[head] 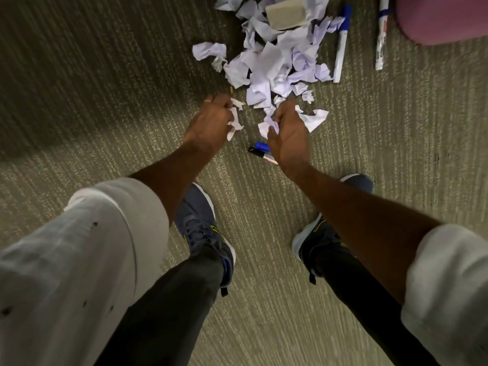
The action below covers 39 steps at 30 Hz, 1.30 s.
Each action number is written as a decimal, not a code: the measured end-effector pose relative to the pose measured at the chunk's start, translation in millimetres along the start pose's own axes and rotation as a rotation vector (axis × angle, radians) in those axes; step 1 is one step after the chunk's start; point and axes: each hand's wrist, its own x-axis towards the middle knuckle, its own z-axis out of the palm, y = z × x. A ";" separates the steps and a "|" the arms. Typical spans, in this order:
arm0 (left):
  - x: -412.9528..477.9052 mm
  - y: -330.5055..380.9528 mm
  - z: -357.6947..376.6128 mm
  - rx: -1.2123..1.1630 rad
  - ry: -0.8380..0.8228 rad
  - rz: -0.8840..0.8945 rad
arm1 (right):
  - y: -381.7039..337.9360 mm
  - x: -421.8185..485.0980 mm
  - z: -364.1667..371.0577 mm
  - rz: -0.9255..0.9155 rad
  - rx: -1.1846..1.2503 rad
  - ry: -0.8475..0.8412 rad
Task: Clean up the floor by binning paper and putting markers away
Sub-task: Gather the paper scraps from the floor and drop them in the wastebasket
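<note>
Paper-gathering it was: left hand (211, 120) clutched torn scraps (234, 124), right hand (287, 133) curled round more at the paper pile's (269, 62) near edge. Next, I reckoned, they needed a bin; markers (342, 43) lay beside the pile.

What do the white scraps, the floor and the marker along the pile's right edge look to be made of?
Scraps: thin matte paper, creased and torn.
Floor: ribbed low-pile carpet, probably synthetic.
Marker: smooth white barrel and blue cap, likely plastic, with a slight sheen.
</note>
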 end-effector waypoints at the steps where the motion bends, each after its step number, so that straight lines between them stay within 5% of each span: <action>1: 1.3 2.2 -2.0 -0.014 -0.011 -0.009 | -1.4 -0.6 -3.7 0.015 -0.002 -0.012; 11: 27.8 16.9 -13.2 -0.091 -0.096 0.176 | -17.0 35.8 -1.8 -0.256 -0.383 -0.249; 21: 11.1 13.7 -7.0 -0.116 -0.004 0.031 | -13.5 43.3 -0.5 -0.261 -0.319 -0.117; 39: -27.9 141.0 -178.9 -0.205 0.074 0.046 | -85.0 -21.6 -212.2 -0.237 -0.201 -0.003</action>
